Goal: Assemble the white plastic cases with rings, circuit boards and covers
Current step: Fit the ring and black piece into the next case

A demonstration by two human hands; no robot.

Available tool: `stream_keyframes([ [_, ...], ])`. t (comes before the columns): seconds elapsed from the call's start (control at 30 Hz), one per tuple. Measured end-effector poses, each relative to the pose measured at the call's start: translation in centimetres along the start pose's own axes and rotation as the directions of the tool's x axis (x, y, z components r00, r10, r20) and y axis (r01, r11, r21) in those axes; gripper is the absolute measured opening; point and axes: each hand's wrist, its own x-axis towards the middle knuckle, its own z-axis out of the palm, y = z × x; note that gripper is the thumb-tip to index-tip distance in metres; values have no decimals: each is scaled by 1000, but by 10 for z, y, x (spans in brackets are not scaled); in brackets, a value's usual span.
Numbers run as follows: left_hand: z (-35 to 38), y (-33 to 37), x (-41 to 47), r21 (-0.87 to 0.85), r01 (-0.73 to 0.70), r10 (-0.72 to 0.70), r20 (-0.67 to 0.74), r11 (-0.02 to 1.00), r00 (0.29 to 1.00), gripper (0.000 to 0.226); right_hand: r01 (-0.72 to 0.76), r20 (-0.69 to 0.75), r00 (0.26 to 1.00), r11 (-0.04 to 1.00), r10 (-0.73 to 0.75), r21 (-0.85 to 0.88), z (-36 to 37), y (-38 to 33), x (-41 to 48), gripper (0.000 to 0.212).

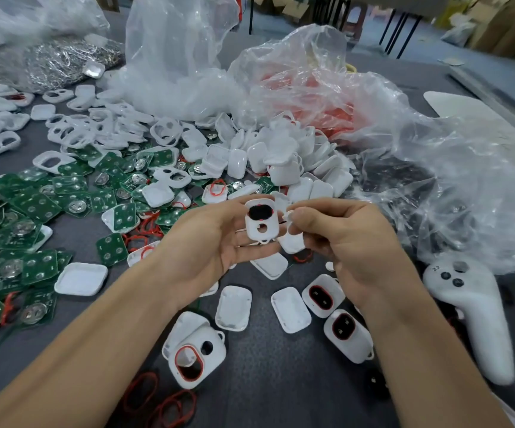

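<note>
Where the hands meet above the counter [280, 381]: white case [261, 222], upright, dark oval window.
Left hand [213, 251]: gripping that case.
Right hand [342, 242]: pinching a small white piece [288, 216] beside it.

Above the middle of the table [280, 384] the left hand [206, 251] holds a case [261, 225], and just right of it the right hand [351, 242] pinches a small piece [289, 216]. Circuit boards [33, 208] lie heaped on the left, open frames [95, 131] farther off behind them, and at the far left what may be a heap of metal parts [55, 61]. Covers [284, 162] pile up beyond the hands, with plastic bags [311, 81] behind them and along the right. Nearer than the hands lie other cases [324, 296], loose rings [174, 395] at the near edge, and a controller [469, 307] on the near right.
</note>
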Motion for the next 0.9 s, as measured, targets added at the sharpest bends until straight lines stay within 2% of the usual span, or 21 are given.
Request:
stream_keyframes([
  [0.17, -3, 3, -1, -72, 5, -1, 55, 997, 998, 36, -80, 28, 997, 980, 77, 181, -2, -2, 0, 2],
  [0.23, -3, 4, -1, -92, 1, 4, 52, 996, 999, 43, -112, 47, 993, 965, 104, 238, -2, -2, -1, 10],
  [0.33, -3, 3, 1, -86, -19, 22, 36, 996, 999, 53, -117, 75, 992, 961, 101, 252, -1, -2, -2, 9],
  [0.4, -3, 3, 1, -79, -16, 20, 52, 997, 998, 52, -96, 77, 994, 969, 81, 229, 1, -1, -1, 4],
  [0.47, -3, 2, 1, -75, -7, 13, 77, 997, 997, 45, -4, 20, 1000, 993, 2, 116, 2, 3, 0, 15],
  [0.53, -2, 2, 0, -65, 1, 6, 101, 998, 995, 39, 166, -63, 983, 978, -174, -124, 6, 9, -1, 19],
  [0.63, -2, 1, 0, -41, 14, -8, 148, 999, 989, 46, 381, -50, 889, 794, -456, -474, 12, 19, -4, 18],
  [0.73, -2, 2, -1, -44, 22, -14, 179, 999, 984, 50, 492, 51, 769, 540, -637, -683, 15, 25, -5, 14],
  [0.77, -2, 2, -1, -50, 25, -16, 177, 998, 984, 51, 506, 69, 755, 513, -652, -694, 15, 25, -4, 14],
  [0.8, -3, 3, -1, -61, 30, -19, 176, 998, 984, 53, 506, 71, 765, 528, -641, -682, 15, 25, -3, 14],
  [0.9, -4, 3, -1, -83, 28, -12, 181, 996, 983, 53, 447, 69, 844, 627, -531, -638, 13, 25, -1, 15],
])
